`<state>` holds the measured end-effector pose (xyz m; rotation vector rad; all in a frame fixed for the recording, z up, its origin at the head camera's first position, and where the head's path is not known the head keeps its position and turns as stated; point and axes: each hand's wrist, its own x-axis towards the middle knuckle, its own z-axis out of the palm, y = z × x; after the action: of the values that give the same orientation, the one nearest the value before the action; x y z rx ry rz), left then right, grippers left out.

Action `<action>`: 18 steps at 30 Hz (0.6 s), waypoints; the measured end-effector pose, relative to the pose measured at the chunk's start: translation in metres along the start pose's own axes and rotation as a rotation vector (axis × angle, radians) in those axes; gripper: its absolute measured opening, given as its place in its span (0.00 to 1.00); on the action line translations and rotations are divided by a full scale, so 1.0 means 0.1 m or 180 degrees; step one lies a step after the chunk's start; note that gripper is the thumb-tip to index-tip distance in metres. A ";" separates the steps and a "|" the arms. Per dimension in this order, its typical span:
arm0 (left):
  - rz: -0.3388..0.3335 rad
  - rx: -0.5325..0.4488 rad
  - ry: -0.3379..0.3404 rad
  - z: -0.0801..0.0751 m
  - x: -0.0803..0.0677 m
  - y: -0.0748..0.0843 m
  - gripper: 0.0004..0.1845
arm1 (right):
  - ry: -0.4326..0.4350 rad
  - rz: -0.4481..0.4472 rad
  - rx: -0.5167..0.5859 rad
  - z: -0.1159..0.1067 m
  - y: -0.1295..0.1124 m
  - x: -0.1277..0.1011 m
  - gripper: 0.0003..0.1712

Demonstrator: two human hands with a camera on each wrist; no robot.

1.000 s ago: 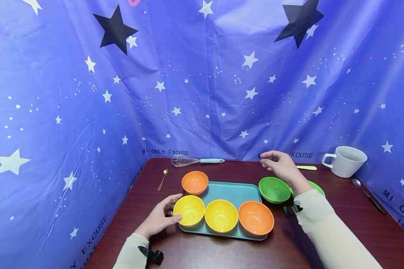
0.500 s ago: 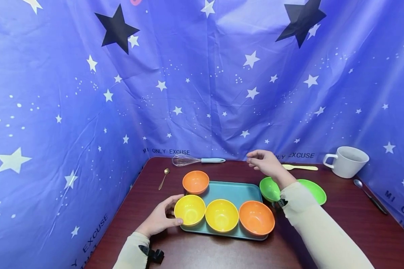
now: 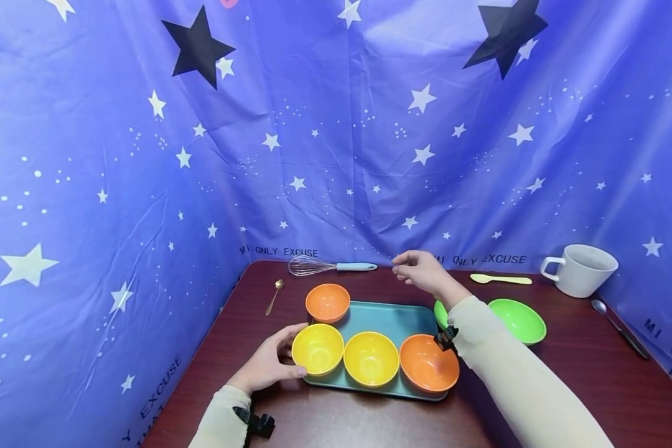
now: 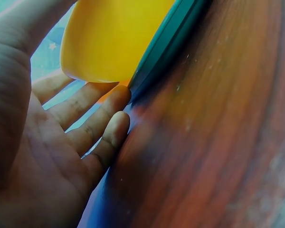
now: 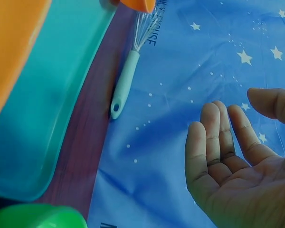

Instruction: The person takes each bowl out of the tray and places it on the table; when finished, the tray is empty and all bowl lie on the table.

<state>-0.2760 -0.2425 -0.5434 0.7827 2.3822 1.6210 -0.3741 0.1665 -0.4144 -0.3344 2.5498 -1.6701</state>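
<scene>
My left hand [image 3: 271,361] stays beside the left yellow bowl [image 3: 317,350], thumb at its near side and fingers around its far left. In the left wrist view its fingers [image 4: 102,126] look relaxed, close to the yellow bowl [image 4: 114,42] and the tray edge [image 4: 164,42]; exact contact is hard to tell. My right hand [image 3: 422,272] hovers over the back of the table, fingers loosely bent around nothing. The whisk [image 3: 336,266] lies left of it, its pale blue handle [image 5: 126,83] showing in the right wrist view.
On the teal tray [image 3: 392,317] sit a second yellow bowl [image 3: 371,359] and orange bowls [image 3: 428,367] [image 3: 328,303]. A sleeve partly hides a green bowl [image 3: 440,314]; another green bowl [image 3: 518,322] stands right. A yellow knife [image 3: 501,279], mug [image 3: 579,270], and spoons [image 3: 618,328] [image 3: 274,297] lie around.
My right hand has moved left along the back of the table, away from the yellow knife and towards the whisk. The left thumb has slipped slightly lower on the yellow bowl.
</scene>
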 end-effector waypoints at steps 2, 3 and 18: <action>-0.0004 -0.0006 -0.0003 0.00 0.00 0.00 0.48 | -0.0013 0.0016 -0.0016 0.04 -0.01 0.02 0.16; -0.0009 -0.0003 -0.0002 0.00 0.00 0.00 0.48 | -0.0020 0.0029 -0.0016 0.07 -0.02 0.03 0.16; -0.0051 0.0021 0.0027 0.00 -0.01 0.04 0.48 | -0.0146 0.0148 -0.0028 0.49 -0.12 0.17 0.15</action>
<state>-0.2742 -0.2413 -0.5402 0.7573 2.3945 1.6145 -0.3805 0.1142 -0.4226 -0.3079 2.5130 -1.6167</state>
